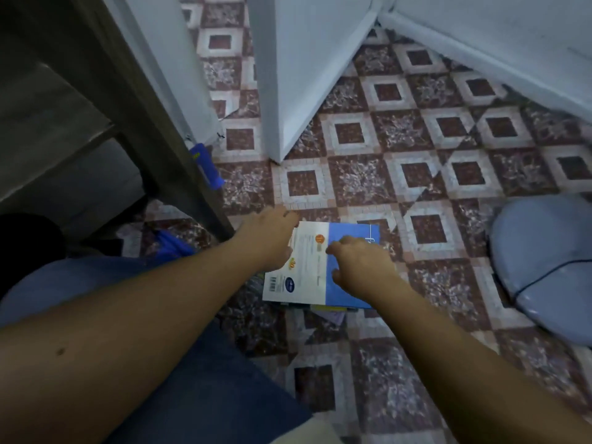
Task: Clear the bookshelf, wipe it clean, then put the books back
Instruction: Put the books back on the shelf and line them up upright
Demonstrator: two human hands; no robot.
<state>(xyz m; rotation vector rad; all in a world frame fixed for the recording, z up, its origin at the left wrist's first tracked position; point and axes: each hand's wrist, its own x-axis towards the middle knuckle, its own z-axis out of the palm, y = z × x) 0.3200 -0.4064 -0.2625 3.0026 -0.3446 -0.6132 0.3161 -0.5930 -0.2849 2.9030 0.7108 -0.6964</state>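
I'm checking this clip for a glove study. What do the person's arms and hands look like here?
Both arms are bare as far as the frame shows them, with no sleeves in view. The left hand and right hand have no gloves, and no watch, bracelet or ring is visible. The left forearm has one small dark mark.

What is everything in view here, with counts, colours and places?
book stack: one, number of books unclear, white-and-blue top cover, floor centre
bookshelf: one, dark wood, left
blue object: one, blue, against the bookshelf's side
blue bundle: one, blue, floor by the bookshelf's foot
cushion: one, grey-blue, floor right
white panel: one, white, top centre
floor: maroon-and-white tiles
left hand: on top book's left edge
right hand: on its cover
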